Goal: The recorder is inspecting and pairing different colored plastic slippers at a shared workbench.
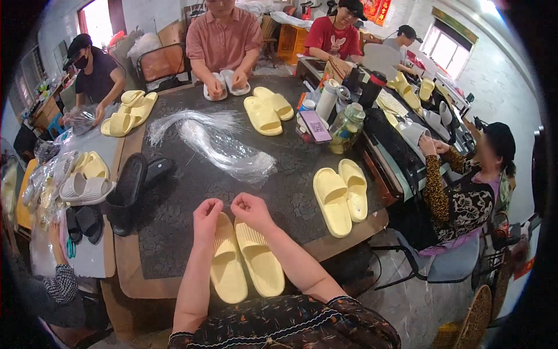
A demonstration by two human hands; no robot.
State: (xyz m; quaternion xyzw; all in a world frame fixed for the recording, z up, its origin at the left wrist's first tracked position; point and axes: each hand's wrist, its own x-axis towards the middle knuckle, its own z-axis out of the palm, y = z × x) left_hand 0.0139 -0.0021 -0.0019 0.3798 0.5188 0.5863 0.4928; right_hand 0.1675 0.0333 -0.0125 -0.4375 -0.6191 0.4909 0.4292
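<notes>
A pair of pale yellow slide slippers lies side by side at the table's near edge, toes pointing away from me: a left slipper [228, 276] and a right slipper [263, 270]. Over the toe of the left one, my left hand [207, 218] is closed in a pinch. My right hand [253, 212] is pinched too, above the toe of the right slipper, a small gap from the left hand. Whatever the fingertips hold is too small to make out. Beyond my hands lies a loose bundle of thin clear plastic strips [224, 145] in a clear wrapper.
More yellow slippers [332, 203] sit to the right, with another yellow pair [264, 116] farther back. Black slippers [128, 189] lie at left. A phone [315, 127] leans by a glass jar [349, 125] and bottles. Across the table, a co-worker's hands [226, 81] handle light slippers; other people work around.
</notes>
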